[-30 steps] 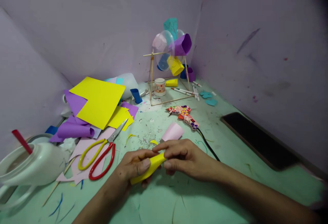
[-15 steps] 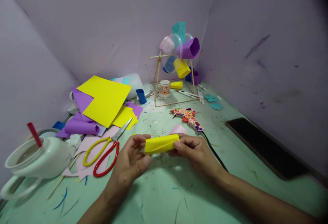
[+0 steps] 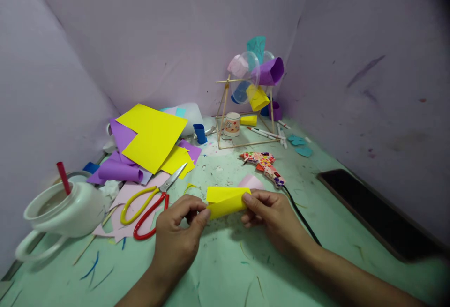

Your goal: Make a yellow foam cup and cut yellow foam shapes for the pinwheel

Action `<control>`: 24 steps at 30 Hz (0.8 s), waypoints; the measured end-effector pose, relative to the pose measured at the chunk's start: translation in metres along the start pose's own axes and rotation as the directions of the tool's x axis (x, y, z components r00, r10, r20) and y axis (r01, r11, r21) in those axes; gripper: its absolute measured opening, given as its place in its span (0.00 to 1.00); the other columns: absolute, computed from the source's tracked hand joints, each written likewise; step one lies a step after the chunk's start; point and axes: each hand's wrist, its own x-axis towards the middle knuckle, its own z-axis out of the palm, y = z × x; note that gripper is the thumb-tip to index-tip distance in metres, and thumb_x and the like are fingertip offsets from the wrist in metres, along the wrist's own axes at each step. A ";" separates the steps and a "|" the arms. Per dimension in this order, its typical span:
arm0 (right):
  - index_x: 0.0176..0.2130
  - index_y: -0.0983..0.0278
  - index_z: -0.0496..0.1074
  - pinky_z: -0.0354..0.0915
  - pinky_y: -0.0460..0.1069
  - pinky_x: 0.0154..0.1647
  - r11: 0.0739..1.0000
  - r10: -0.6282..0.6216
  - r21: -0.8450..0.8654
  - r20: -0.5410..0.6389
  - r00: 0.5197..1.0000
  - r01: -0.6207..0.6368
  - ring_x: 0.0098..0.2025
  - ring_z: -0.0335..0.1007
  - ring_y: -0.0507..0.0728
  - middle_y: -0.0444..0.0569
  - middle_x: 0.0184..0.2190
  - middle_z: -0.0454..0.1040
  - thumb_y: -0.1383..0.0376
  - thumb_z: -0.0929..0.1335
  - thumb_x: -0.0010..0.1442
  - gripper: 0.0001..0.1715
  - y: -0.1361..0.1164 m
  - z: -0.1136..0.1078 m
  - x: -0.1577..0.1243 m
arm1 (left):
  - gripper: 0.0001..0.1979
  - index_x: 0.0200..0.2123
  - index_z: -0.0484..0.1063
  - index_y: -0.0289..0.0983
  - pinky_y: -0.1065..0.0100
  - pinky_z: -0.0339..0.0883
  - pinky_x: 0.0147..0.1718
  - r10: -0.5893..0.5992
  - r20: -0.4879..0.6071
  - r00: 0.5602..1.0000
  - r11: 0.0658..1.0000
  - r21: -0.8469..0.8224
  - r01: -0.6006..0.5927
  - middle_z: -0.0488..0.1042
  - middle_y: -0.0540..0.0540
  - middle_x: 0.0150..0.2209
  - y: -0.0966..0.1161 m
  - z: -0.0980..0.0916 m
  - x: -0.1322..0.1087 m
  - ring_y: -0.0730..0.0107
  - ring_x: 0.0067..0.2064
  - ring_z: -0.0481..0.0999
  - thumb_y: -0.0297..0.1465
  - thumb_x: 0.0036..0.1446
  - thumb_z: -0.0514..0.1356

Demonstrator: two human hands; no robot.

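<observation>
A small rolled piece of yellow paper is held between my two hands above the table; its overlapping edge shows along the front. My left hand pinches the paper's left end between thumb and fingertips. The right end is gripped by my right hand, thumb on the near face, other fingers behind. Just beyond lies a curled pink paper, partly hidden. Scissors with one yellow and one red handle rest left of my left hand. A flowered glue gun lies behind my right hand, its black cord passing beneath.
A stick frame carrying clear discs and coloured paper cups stands at the back, with a small printed cup inside. Yellow sheets pile at left. A white pot stands front left. A dark phone lies at right.
My left fingers have closed on the left end of the yellow paper, which they were loosely beside before. The paper has opened a little, showing its overlap. The whole view has shifted slightly.
</observation>
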 end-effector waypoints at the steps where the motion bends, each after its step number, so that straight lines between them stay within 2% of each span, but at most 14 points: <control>1: 0.26 0.69 0.76 0.68 0.44 0.20 1.000 -0.013 -0.021 0.000 1.000 0.013 0.19 0.69 0.50 0.46 0.19 0.73 0.51 0.76 0.42 0.23 0.001 0.000 0.000 | 0.08 0.21 0.68 0.38 0.69 0.63 0.26 0.015 -0.015 1.000 1.000 0.010 -0.015 0.71 0.49 0.24 0.000 0.000 0.000 0.70 0.27 0.70 0.30 0.52 0.58; 4: 0.24 0.69 0.76 0.69 0.45 0.21 0.998 -0.045 -0.052 0.010 0.999 0.046 0.19 0.69 0.50 0.46 0.19 0.73 0.51 0.76 0.42 0.22 0.001 0.000 -0.001 | 0.08 0.21 0.69 0.37 0.70 0.64 0.25 -0.007 -0.030 1.000 1.000 0.018 0.007 0.71 0.49 0.23 -0.001 0.001 0.000 0.71 0.26 0.70 0.30 0.51 0.58; 7: 0.24 0.69 0.76 0.70 0.45 0.23 0.998 -0.053 -0.033 0.025 0.998 0.053 0.20 0.70 0.50 0.46 0.21 0.74 0.52 0.76 0.42 0.21 -0.001 -0.001 -0.001 | 0.06 0.23 0.70 0.37 0.71 0.65 0.23 -0.143 -0.005 0.990 0.988 -0.053 0.143 0.72 0.50 0.23 -0.003 0.003 -0.001 0.72 0.25 0.70 0.32 0.50 0.60; 9: 0.24 0.69 0.75 0.70 0.44 0.24 1.000 -0.027 0.013 0.029 0.999 0.027 0.21 0.71 0.50 0.46 0.21 0.74 0.52 0.75 0.44 0.21 -0.002 -0.001 -0.001 | 0.07 0.30 0.69 0.37 0.72 0.66 0.23 -0.232 -0.014 0.973 0.960 -0.167 0.226 0.73 0.50 0.27 -0.004 0.005 -0.002 0.73 0.25 0.71 0.33 0.48 0.62; 11: 0.26 0.68 0.75 0.70 0.43 0.25 0.996 0.015 0.082 0.047 0.999 -0.019 0.21 0.71 0.50 0.47 0.20 0.75 0.52 0.75 0.46 0.21 -0.002 0.001 -0.001 | 0.19 0.41 0.66 0.38 0.72 0.68 0.25 -0.269 0.032 0.962 0.914 -0.305 0.266 0.74 0.47 0.36 -0.004 0.008 -0.003 0.72 0.28 0.73 0.34 0.45 0.65; 13: 0.29 0.68 0.75 0.69 0.43 0.25 0.988 0.054 0.140 0.102 0.993 -0.068 0.21 0.72 0.49 0.47 0.19 0.76 0.51 0.73 0.48 0.21 0.002 0.004 -0.002 | 0.27 0.47 0.63 0.37 0.70 0.70 0.27 -0.249 0.147 0.957 0.880 -0.379 0.287 0.75 0.44 0.39 -0.003 0.011 -0.004 0.69 0.31 0.75 0.35 0.43 0.66; 15: 0.31 0.69 0.75 0.69 0.43 0.24 0.982 0.098 0.138 0.208 0.973 -0.128 0.21 0.72 0.49 0.48 0.20 0.76 0.50 0.72 0.50 0.23 0.006 0.008 -0.004 | 0.25 0.46 0.67 0.34 0.67 0.71 0.31 -0.217 0.240 0.946 0.878 -0.376 0.296 0.76 0.42 0.38 -0.001 0.011 -0.005 0.64 0.35 0.76 0.36 0.44 0.65; 16: 0.32 0.69 0.75 0.69 0.43 0.24 0.980 0.128 0.112 0.260 0.957 -0.162 0.21 0.73 0.50 0.49 0.21 0.76 0.49 0.71 0.50 0.24 0.008 0.009 -0.004 | 0.22 0.43 0.70 0.33 0.66 0.71 0.34 -0.215 0.253 0.943 0.881 -0.366 0.299 0.77 0.42 0.36 0.000 0.011 -0.005 0.63 0.36 0.76 0.37 0.46 0.65; 18: 0.33 0.69 0.75 0.68 0.45 0.22 0.981 0.183 0.006 0.331 0.926 -0.195 0.21 0.73 0.52 0.49 0.20 0.75 0.47 0.70 0.50 0.27 0.007 0.008 -0.004 | 0.17 0.38 0.74 0.32 0.65 0.71 0.37 -0.252 0.243 0.937 0.864 -0.379 0.331 0.78 0.43 0.34 0.002 0.008 -0.006 0.63 0.36 0.76 0.38 0.47 0.64; 19: 0.33 0.69 0.75 0.67 0.46 0.21 0.983 0.181 -0.079 0.327 0.928 -0.164 0.21 0.72 0.53 0.48 0.20 0.75 0.47 0.70 0.49 0.27 0.005 0.005 -0.003 | 0.16 0.37 0.74 0.33 0.65 0.70 0.37 -0.287 0.218 0.933 0.841 -0.408 0.354 0.78 0.44 0.32 0.003 0.007 -0.006 0.64 0.34 0.75 0.38 0.47 0.64; 21: 0.32 0.68 0.76 0.66 0.47 0.23 0.958 0.049 -0.286 0.207 0.977 0.012 0.22 0.71 0.54 0.48 0.20 0.74 0.50 0.69 0.51 0.23 -0.006 -0.004 0.001 | 0.15 0.34 0.75 0.34 0.67 0.70 0.34 -0.363 0.149 0.920 0.792 -0.470 0.389 0.75 0.48 0.26 0.003 0.004 -0.004 0.68 0.29 0.73 0.37 0.46 0.65; 22: 0.32 0.67 0.76 0.66 0.48 0.25 0.900 -0.087 -0.417 0.106 0.991 0.124 0.24 0.71 0.54 0.48 0.22 0.75 0.53 0.68 0.52 0.19 -0.013 -0.010 0.003 | 0.14 0.33 0.75 0.34 0.68 0.69 0.32 -0.391 0.111 0.914 0.777 -0.492 0.392 0.73 0.50 0.24 0.002 0.002 -0.002 0.70 0.26 0.71 0.37 0.45 0.66; 23: 0.34 0.66 0.76 0.66 0.49 0.30 0.813 -0.239 -0.549 -0.009 0.971 0.195 0.27 0.72 0.55 0.49 0.26 0.77 0.56 0.68 0.53 0.16 -0.019 -0.016 0.006 | 0.13 0.31 0.75 0.34 0.69 0.69 0.31 -0.410 0.073 0.909 0.771 -0.506 0.388 0.71 0.52 0.22 0.001 0.002 0.000 0.72 0.24 0.69 0.37 0.43 0.66; 24: 0.36 0.66 0.76 0.65 0.51 0.33 0.706 -0.350 -0.680 -0.090 0.932 0.199 0.29 0.72 0.56 0.50 0.30 0.78 0.58 0.67 0.53 0.15 -0.026 -0.021 0.008 | 0.13 0.29 0.74 0.34 0.70 0.68 0.29 -0.426 0.047 0.904 0.771 -0.504 0.390 0.69 0.53 0.20 -0.001 0.001 0.003 0.74 0.23 0.67 0.36 0.42 0.67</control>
